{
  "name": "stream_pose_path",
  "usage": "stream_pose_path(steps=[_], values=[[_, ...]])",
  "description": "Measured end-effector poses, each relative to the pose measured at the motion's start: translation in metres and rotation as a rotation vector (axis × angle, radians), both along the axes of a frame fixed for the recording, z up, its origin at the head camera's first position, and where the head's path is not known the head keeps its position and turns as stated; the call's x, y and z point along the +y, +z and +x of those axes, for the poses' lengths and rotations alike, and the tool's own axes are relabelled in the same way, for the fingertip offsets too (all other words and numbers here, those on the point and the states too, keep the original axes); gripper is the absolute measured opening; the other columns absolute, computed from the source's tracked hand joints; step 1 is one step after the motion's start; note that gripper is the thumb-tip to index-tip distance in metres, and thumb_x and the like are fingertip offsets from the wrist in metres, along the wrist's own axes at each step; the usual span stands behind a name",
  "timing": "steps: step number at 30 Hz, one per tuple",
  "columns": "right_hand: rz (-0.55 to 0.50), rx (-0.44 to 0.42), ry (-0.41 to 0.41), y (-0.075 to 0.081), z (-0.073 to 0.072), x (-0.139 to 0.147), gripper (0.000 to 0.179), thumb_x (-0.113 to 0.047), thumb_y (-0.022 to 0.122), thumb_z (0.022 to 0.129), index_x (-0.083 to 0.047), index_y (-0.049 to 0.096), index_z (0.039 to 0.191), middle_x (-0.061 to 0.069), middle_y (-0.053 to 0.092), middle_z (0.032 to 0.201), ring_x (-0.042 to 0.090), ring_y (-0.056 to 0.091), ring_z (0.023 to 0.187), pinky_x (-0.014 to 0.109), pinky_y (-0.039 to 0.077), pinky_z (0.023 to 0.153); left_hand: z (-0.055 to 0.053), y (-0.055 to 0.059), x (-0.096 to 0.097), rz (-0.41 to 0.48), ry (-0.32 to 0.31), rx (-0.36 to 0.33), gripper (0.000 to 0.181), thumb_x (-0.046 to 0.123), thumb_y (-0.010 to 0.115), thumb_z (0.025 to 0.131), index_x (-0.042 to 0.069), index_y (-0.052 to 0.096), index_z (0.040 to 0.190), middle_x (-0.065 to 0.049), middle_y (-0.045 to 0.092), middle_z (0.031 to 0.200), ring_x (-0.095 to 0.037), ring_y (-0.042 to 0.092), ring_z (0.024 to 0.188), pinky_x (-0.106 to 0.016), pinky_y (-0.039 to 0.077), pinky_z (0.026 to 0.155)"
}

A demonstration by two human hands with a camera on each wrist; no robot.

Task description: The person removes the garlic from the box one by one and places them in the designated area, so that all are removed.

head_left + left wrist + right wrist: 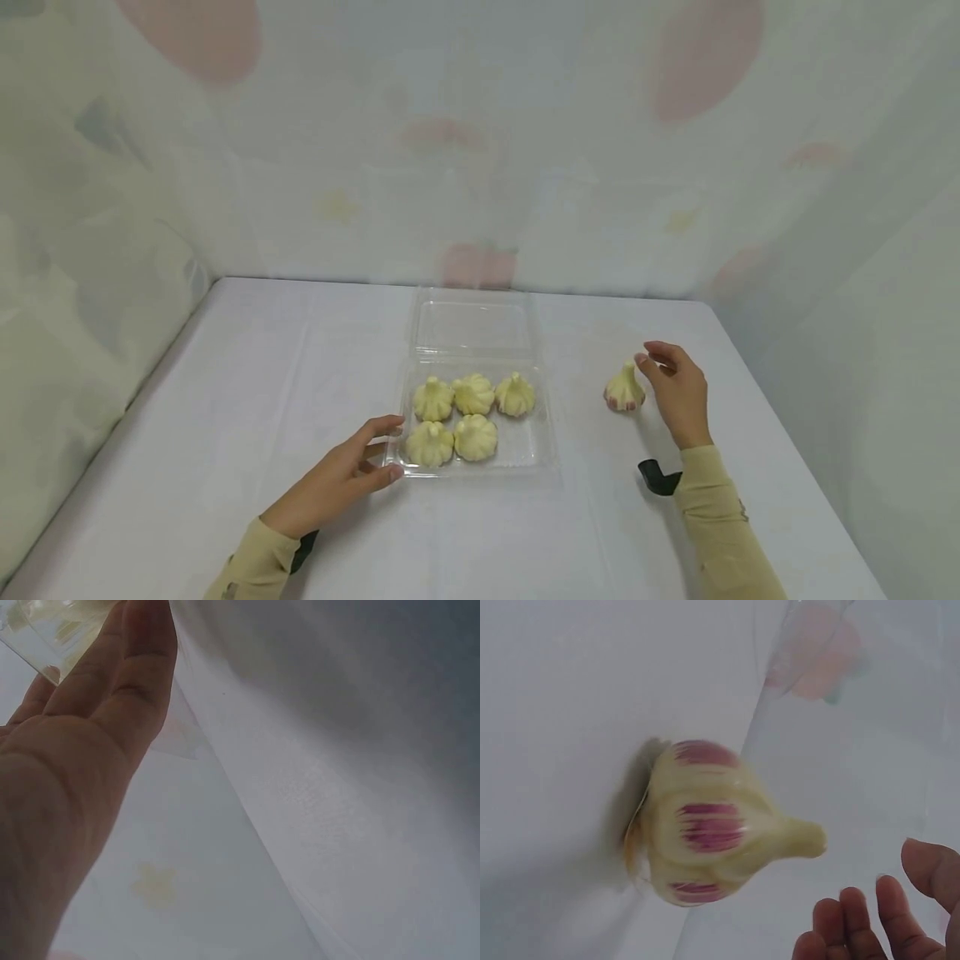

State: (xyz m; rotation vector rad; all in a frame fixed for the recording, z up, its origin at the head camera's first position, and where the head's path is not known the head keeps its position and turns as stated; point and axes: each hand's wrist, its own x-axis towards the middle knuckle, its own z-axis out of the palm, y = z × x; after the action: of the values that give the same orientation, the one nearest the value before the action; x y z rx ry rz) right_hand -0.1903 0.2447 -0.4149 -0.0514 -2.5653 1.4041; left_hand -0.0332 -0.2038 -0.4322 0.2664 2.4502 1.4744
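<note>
While 1 box (521, 450) w/ 5 garlic bulbs (476, 437) is touched by L hand (339, 482), 1 extra bulb (624, 391) is flanked by R hand (681, 400), all fingers relaxed.

A high view from the head camera, close ones from both wrist cameras.
The table (262, 375) is viewed forward and down. From the left wrist, the box (36, 646) is glimpsed past the left hand (90, 739); from the right, the garlic bulb (709, 829) is seen sideways, close up. Both are shared with the head view.
</note>
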Motion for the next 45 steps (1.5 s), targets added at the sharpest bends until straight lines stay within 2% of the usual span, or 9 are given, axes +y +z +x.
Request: stream_pose_path(steps=[6, 10, 17, 24, 27, 30, 34, 45], values=[[-0.096, 0.075, -0.01, 0.008, 0.008, -0.009, 0.037, -0.028, 0.067, 0.101, -0.003, 0.064, 0.128, 0.012, 0.064, 0.126, 0.013, 0.059, 0.113, 0.021, 0.045, 0.094, 0.001, -0.001, 0.0, -0.002, -0.004, -0.001, 0.061, 0.035, 0.063, 0.102, 0.02, 0.034, 0.155, -0.015, 0.043, 0.152, -0.044, 0.048, 0.133, -0.054, 0.049, 0.096], [-0.152, 0.109, 0.036, 0.018, 0.012, -0.017, 0.034, -0.024, 0.068, 0.1, -0.004, 0.065, 0.128, 0.011, 0.065, 0.124, 0.009, 0.06, 0.109, 0.017, 0.046, 0.092, 0.001, -0.002, -0.001, -0.003, -0.006, 0.003, 0.062, 0.037, 0.063, 0.102, 0.021, 0.034, 0.155, -0.015, 0.042, 0.153, -0.043, 0.048, 0.133, -0.054, 0.049, 0.096], [-0.217, 0.084, 0.127, 0.028, 0.02, -0.032, 0.036, -0.024, 0.069, 0.1, -0.003, 0.064, 0.127, 0.004, 0.066, 0.119, 0.012, 0.063, 0.103, 0.017, 0.048, 0.085, 0.0, -0.002, -0.001, -0.01, -0.007, 0.017, 0.063, 0.039, 0.063, 0.102, 0.021, 0.034, 0.155, -0.015, 0.043, 0.152, -0.042, 0.05, 0.132, -0.05, 0.05, 0.094], [-0.229, 0.061, 0.208, 0.022, 0.023, -0.045, 0.034, -0.022, 0.069, 0.099, -0.001, 0.064, 0.126, 0.007, 0.065, 0.12, 0.014, 0.063, 0.103, 0.018, 0.048, 0.086, 0.0, -0.003, -0.001, -0.013, -0.002, 0.019, 0.062, 0.038, 0.064, 0.102, 0.022, 0.034, 0.154, -0.014, 0.044, 0.151, -0.04, 0.052, 0.13, -0.051, 0.05, 0.094], [-0.234, 0.047, 0.231, 0.017, 0.024, -0.052, 0.034, -0.023, 0.07, 0.099, -0.002, 0.064, 0.125, 0.007, 0.065, 0.121, 0.014, 0.063, 0.102, 0.019, 0.05, 0.079, 0.0, -0.003, -0.001, -0.015, -0.006, 0.026, 0.062, 0.038, 0.064, 0.102, 0.021, 0.034, 0.154, -0.014, 0.045, 0.151, -0.038, 0.052, 0.13, -0.05, 0.05, 0.094], [-0.243, 0.035, 0.257, 0.014, 0.025, -0.058, 0.034, -0.023, 0.071, 0.098, -0.002, 0.065, 0.125, 0.008, 0.064, 0.121, 0.015, 0.063, 0.101, 0.02, 0.051, 0.078, 0.0, -0.004, -0.001, -0.014, -0.008, 0.027, 0.063, 0.038, 0.064, 0.102, 0.021, 0.034, 0.154, -0.014, 0.045, 0.151, -0.037, 0.053, 0.13, -0.049, 0.05, 0.094], [-0.255, 0.038, 0.296, 0.012, 0.025, -0.068, 0.034, -0.02, 0.072, 0.098, -0.001, 0.065, 0.125, 0.013, 0.064, 0.122, 0.016, 0.063, 0.104, 0.02, 0.051, 0.087, -0.001, -0.003, -0.001, -0.009, -0.008, 0.016, 0.062, 0.037, 0.064, 0.102, 0.022, 0.034, 0.154, -0.014, 0.045, 0.151, -0.037, 0.052, 0.131, -0.05, 0.049, 0.095], [-0.264, -0.001, 0.385, 0.01, 0.027, -0.092, 0.032, -0.009, 0.07, 0.097, 0.004, 0.063, 0.126, 0.02, 0.063, 0.125, 0.026, 0.059, 0.111, 0.022, 0.048, 0.092, -0.001, -0.005, 0.0, 0.015, -0.003, -0.002, 0.061, 0.035, 0.064, 0.102, 0.023, 0.034, 0.154, -0.014, 0.043, 0.152, -0.04, 0.05, 0.132, -0.052, 0.048, 0.097]])
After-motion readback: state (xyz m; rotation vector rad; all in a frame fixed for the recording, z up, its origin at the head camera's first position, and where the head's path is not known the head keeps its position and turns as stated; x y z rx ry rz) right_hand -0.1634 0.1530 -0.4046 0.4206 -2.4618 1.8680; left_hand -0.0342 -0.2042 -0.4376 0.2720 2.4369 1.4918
